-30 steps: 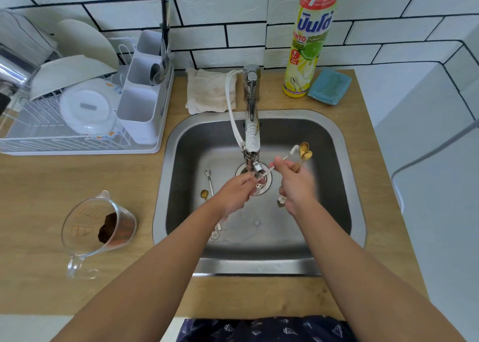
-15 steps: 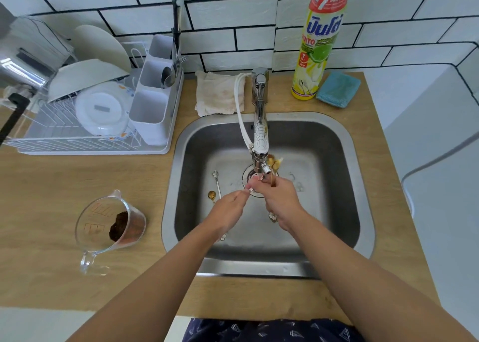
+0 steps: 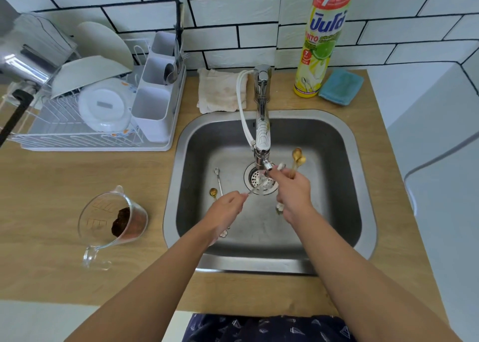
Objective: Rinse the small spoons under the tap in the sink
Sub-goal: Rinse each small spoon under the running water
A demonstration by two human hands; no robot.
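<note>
- My left hand (image 3: 225, 207): forearm reaches in from the lower left, fingers drawn together in a pinch at the tip, gripping something thin.
- My right hand (image 3: 293, 190): forearm reaches in from the lower right, fingers curled into a closed grip, knuckles uppermost, set ahead of the left hand.

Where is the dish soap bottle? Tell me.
In the head view, the dish soap bottle stands upright at the back of the counter against the tiled wall, right of the tap, with the blue cloth beside it.
</note>
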